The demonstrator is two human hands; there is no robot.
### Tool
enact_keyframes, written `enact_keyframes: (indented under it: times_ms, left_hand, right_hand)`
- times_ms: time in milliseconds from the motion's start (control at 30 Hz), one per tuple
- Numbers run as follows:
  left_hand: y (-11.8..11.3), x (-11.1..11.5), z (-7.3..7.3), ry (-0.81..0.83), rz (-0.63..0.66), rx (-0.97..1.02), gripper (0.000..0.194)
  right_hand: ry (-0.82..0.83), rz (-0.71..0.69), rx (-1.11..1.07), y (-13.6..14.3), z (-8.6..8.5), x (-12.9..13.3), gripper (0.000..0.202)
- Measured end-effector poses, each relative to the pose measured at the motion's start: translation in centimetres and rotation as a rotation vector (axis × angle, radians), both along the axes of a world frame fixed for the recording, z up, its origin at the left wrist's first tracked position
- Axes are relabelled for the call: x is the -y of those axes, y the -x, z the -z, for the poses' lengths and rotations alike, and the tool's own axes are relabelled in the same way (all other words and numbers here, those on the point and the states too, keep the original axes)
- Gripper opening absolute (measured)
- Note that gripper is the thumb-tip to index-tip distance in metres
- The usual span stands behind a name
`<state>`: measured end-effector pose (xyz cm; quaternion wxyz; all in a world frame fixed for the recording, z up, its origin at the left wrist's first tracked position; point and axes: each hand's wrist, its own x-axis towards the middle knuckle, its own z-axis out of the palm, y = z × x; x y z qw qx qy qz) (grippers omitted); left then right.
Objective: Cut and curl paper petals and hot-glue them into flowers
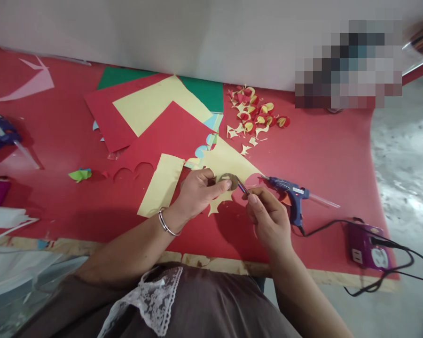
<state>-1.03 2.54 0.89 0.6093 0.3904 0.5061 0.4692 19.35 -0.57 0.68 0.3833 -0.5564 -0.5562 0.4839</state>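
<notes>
My left hand pinches a dark round piece; my right hand grips a slim tool. A glue gun lies nearby.

Red-topped table is carrying everything, worn wooden edge showing along front. Far middle: green sheet is lying flat, red and yellow sheets overlapping beside and over it. Scalloped red sheet is spreading toward center; yellow strip is lying near front. Far right: red-and-yellow paper pieces are clustering, pale offcuts scattering around. Right: blue glue gun is resting on its side, purple power box sitting near corner. Left: second glue gun, pink paper, green scrap are lying apart.
</notes>
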Motion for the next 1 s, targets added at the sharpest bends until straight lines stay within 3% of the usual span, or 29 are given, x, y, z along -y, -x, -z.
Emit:
enact_keyframes:
  times_ms: [133, 367, 700, 900, 1000]
  left_hand:
    - [0.11, -0.25, 0.01, -0.052, 0.018, -0.001, 0.045]
    - [0.37, -0.10, 0.16, -0.019, 0.015, -0.005, 0.053]
    - [0.13, -0.37, 0.39, -0.015, 0.053, 0.097, 0.046]
    - [-0.11, -0.53, 0.56, 0.040, 0.015, 0.193, 0.056]
    - [-0.12, -0.54, 0.33, 0.065, 0.038, 0.216, 0.048]
  right_hand:
    - [0.041, -0.007, -0.001, -0.20, -0.34, 0.01, 0.040]
    - [0.049, -0.017, -0.016, -0.39, -0.30, 0.04, 0.038]
    - [0.034, 0.004, -0.002, -0.26, 0.02, 0.07, 0.043]
    - [0.071, 0.007, -0.050, -0.21, 0.29, 0.15, 0.039]
    - [0.094, 0.009, -0.073, -0.15, 0.15, 0.15, 0.038]
